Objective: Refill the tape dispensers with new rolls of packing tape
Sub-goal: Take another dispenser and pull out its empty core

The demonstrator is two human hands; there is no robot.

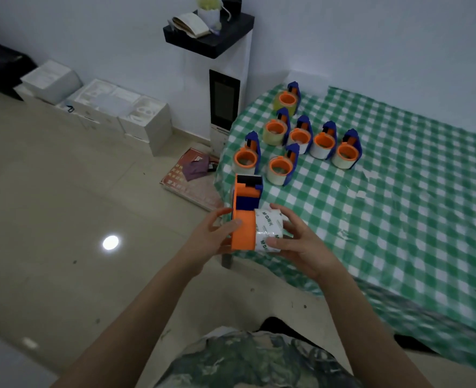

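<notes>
We logged left hand [214, 235] gripping orange dispenser [245, 222], right hand's [301, 247] grip round tape roll [268, 229] touching it; seven dispensers [280, 167] held rolls.

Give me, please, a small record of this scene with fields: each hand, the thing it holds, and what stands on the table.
left hand: grips the orange and blue dispenser
right hand: grips the tape roll, which has a printed wrap
roll position: against the dispenser's orange side; cannot tell if fully seated
on table: seven loaded dispensers, standing in a cluster
table cover: green checked tablecloth
held items: in the air, near the table's edge
</notes>
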